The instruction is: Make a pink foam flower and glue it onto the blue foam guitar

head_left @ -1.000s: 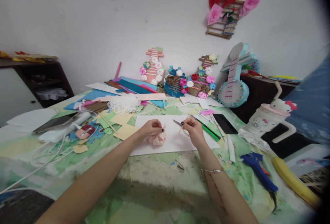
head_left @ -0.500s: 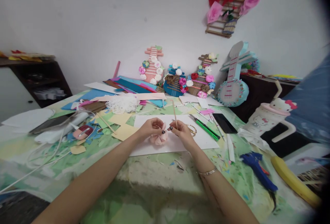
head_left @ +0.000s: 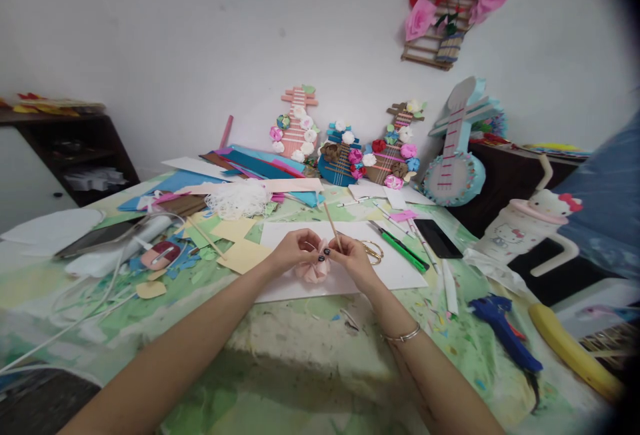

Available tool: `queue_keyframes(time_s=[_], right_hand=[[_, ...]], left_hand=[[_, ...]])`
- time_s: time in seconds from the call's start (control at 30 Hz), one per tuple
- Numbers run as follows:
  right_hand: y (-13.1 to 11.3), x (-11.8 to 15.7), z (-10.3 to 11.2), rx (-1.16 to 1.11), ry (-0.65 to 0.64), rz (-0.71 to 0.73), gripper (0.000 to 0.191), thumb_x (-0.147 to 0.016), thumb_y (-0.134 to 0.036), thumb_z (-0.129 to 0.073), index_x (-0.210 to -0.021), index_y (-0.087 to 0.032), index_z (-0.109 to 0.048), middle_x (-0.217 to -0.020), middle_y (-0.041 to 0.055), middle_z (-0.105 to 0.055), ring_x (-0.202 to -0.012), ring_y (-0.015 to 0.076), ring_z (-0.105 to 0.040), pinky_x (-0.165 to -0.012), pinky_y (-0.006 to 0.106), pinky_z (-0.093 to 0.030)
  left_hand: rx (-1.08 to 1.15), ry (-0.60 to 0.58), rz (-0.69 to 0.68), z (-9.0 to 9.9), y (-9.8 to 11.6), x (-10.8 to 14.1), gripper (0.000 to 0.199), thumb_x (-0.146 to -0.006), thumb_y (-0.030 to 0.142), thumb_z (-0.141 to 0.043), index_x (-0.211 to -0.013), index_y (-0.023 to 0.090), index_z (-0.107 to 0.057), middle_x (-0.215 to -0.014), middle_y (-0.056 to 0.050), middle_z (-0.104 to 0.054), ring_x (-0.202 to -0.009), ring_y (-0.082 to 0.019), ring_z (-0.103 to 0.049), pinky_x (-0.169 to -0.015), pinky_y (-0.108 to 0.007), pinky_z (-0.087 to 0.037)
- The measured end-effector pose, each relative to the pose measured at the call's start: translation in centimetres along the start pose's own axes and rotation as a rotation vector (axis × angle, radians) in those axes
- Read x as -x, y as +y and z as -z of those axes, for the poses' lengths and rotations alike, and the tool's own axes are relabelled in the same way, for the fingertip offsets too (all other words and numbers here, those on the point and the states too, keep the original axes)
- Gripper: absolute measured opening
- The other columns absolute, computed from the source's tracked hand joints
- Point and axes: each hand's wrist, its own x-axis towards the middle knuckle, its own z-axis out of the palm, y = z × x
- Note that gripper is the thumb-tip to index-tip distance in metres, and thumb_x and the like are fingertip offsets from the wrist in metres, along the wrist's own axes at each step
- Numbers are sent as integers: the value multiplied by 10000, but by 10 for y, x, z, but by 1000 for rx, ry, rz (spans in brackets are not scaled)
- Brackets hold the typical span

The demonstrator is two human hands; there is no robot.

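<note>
A pale pink paper flower (head_left: 314, 271) is pinched in my left hand (head_left: 299, 248), low over a white sheet (head_left: 280, 293). My right hand (head_left: 351, 258) grips a thin wooden stick (head_left: 331, 219) that slants up and to the left. Its thumb and fingertip meet the flower's upper right edge, close by my left fingertips. Just right of my right hand lie gold-handled scissors (head_left: 373, 253), their blades mostly hidden. A green utility knife (head_left: 403, 251) rests on the sheet's right side.
Right of the sheet lie a black phone (head_left: 439, 238), a blue glue gun (head_left: 505, 331) and a yellow banana-shaped object (head_left: 573, 351); a white tumbler (head_left: 517, 228) stands behind. Decorated paper instruments (head_left: 340, 158) lean on the wall. Paper scraps (head_left: 245, 256), white string (head_left: 237, 199) and cables (head_left: 117, 275) lie left.
My right hand has moved left, its fingertips now touching the flower near my left fingertips. The stick's upper end has tipped left. The flower has shifted slightly right.
</note>
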Motion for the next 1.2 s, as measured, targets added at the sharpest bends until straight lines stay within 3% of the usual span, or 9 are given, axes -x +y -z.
queue_keyframes(time_s=[0.23, 0.53, 0.77, 1.2], right_hand=[[1, 0, -1, 36, 9, 0, 246, -672, -356, -689, -627, -179, -524, -573, -51, -452, -547, 95, -366, -537, 240, -255], [1, 0, -2, 1, 28, -5, 209, -660, -317, -662, -637, -190, -498, -587, -48, -481, -554, 100, -414, -542, 235, -297], [0, 1, -2, -8, 31, -2, 211, -665, -313, -657, -649, -193, -485, -577, -53, -467, -533, 96, -408, -520, 230, -297], [-2, 2, 1, 23, -9, 22, 200, -663, -320, -679, -656, -189, -528, -600, -36, -511, -551, 105, -432, -534, 240, -317]], left_hand=[[-43, 17, -32, 0, 0, 0, 323, -566, 276, -795, -771, 116, -603, -751, -28, -613, -701, -134, -576, -666, -260, -454], [142, 47, 24, -1, 4, 2, 300, -642, 374, -746, -749, 129, -610, -668, 2, -596, -575, -91, -524, -530, -210, -384], [198, -19, 46, 1, 4, 3, 280, -612, 314, -771, -746, 120, -620, -687, -13, -632, -596, -103, -563, -574, -231, -420], [194, 0, 70, 5, -1, 2, 307, -529, 220, -827, -721, 114, -613, -689, -23, -664, -634, -130, -621, -624, -251, -458]])
